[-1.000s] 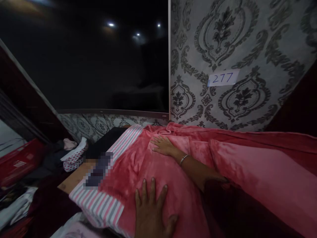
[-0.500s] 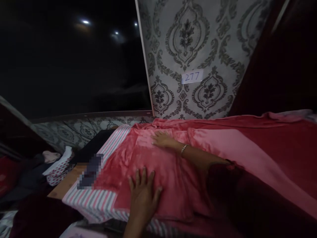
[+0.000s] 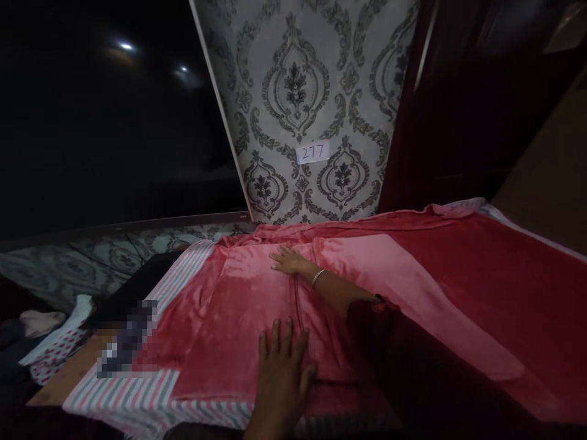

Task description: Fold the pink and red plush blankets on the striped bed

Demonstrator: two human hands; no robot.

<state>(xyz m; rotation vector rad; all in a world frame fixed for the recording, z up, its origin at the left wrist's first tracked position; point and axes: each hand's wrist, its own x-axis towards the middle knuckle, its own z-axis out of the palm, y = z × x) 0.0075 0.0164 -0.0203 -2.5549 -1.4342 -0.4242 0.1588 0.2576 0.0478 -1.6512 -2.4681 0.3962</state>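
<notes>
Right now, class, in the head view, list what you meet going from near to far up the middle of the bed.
Left hand flat on the pink blanket → right hand with a bracelet → patterned wallpaper bearing the paper label 277.

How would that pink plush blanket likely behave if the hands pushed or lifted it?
The pink blanket looks floppy: it lies in soft folds and ridges under the left hand and right hand. Its sheen suggests a plush pile, so it would probably slide and bunch over the striped sheet rather than move as one piece.
</notes>
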